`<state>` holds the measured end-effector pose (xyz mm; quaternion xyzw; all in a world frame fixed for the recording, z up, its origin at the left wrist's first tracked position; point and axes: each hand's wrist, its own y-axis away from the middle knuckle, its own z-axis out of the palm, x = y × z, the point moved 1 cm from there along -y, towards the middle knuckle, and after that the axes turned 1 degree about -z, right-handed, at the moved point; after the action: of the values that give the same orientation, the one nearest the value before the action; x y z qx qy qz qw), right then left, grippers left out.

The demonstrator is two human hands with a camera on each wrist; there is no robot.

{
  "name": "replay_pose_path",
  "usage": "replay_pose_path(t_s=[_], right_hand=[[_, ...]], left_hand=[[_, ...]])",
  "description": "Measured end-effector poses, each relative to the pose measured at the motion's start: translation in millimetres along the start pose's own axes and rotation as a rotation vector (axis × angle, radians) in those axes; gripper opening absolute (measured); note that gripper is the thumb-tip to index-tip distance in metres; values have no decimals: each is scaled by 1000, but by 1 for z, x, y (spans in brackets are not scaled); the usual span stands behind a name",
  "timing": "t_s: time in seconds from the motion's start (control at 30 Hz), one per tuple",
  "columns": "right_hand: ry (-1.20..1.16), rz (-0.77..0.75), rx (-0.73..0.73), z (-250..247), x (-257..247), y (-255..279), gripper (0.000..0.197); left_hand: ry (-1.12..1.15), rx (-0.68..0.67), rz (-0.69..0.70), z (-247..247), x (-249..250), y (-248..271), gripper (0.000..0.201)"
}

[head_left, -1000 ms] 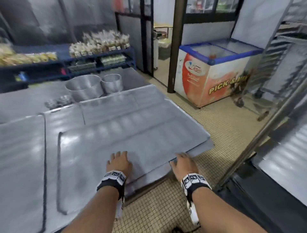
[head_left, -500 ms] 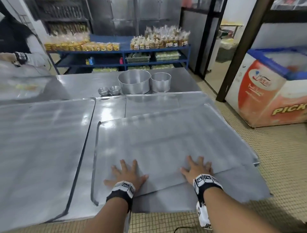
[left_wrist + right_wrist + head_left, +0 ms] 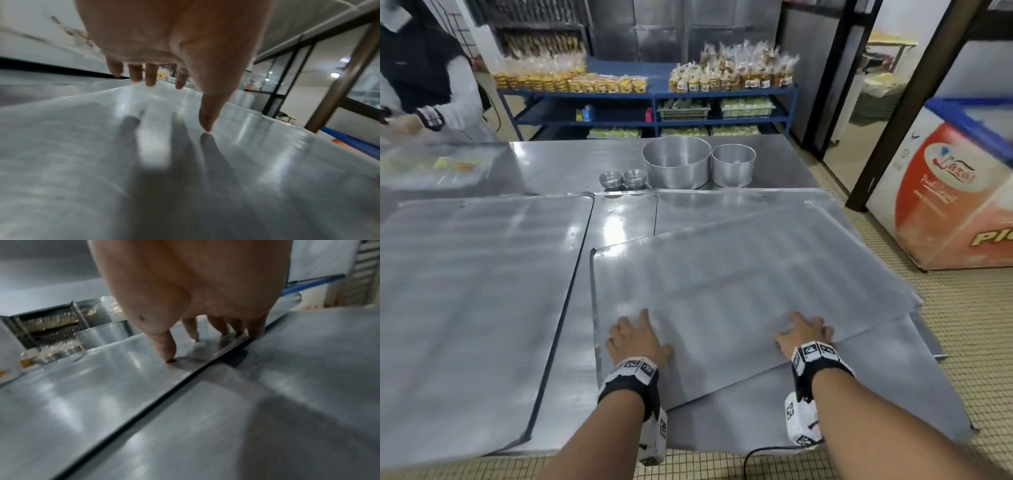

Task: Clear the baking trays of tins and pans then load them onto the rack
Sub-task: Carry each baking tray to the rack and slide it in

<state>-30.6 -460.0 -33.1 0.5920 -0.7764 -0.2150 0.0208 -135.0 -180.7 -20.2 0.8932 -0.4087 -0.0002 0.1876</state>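
A bare grey baking tray (image 3: 739, 291) lies skewed on top of a second tray (image 3: 859, 404) that juts over the table's front right edge. My left hand (image 3: 635, 337) lies flat on the top tray near its front left corner, fingers spread and straight (image 3: 151, 78). My right hand (image 3: 804, 330) presses on the same tray (image 3: 82, 394) at its near edge, fingertips (image 3: 168, 352) down beside the lip. A third tray (image 3: 469, 301) fills the table's left side. Two round pans (image 3: 676, 161) (image 3: 732, 164) and small tins (image 3: 623, 178) stand on the table behind the trays.
A chest freezer (image 3: 955, 192) stands on the tiled floor at right, beside a dark post (image 3: 893, 113). Blue shelves (image 3: 654, 102) with bagged goods run along the back. Another person (image 3: 424, 82) works at the table's far left. The rack is out of view.
The view has swung left, away from the rack and freezer. Both hands stay on the top tray, now spread flat, and the tray lies more skewed over the one beneath.
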Motion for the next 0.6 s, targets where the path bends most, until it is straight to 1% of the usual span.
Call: replay_pose_path(t_s=[0.1,0.17,0.2,0.23,0.27,0.3,0.37,0.43,0.47,0.6], right_hand=[[-104,134,56,15,-12,16,60],[-145,184,105,26,-24,31,61],[-170,217,133,31,-30,39,60],[-204,247,154,38,-36,48,59],[-243,274,173,42,-43,59,58],[-288,298,189,46,-50,70,57],[-381,343,205,54,-65,91,58],[-448,372,215,62,-77,108,61],[-489,392,225,65,-83,116,63],[-673,500,213,74,-102,146,66]], left_hand=[[140,41,-152,-5,-30,-12,100],[268,12,-244,-12,-47,-21,107],[346,-20,-284,-16,-54,-25,106],[415,-58,-312,-20,-60,-31,98],[469,-85,-323,-22,-67,-37,86],[483,-101,-313,-24,-75,-44,72],[457,-126,-238,-28,-88,-56,45],[422,-156,-169,-32,-98,-65,25],[413,-175,-141,-35,-102,-67,22],[376,-232,-46,-43,-108,-77,24]])
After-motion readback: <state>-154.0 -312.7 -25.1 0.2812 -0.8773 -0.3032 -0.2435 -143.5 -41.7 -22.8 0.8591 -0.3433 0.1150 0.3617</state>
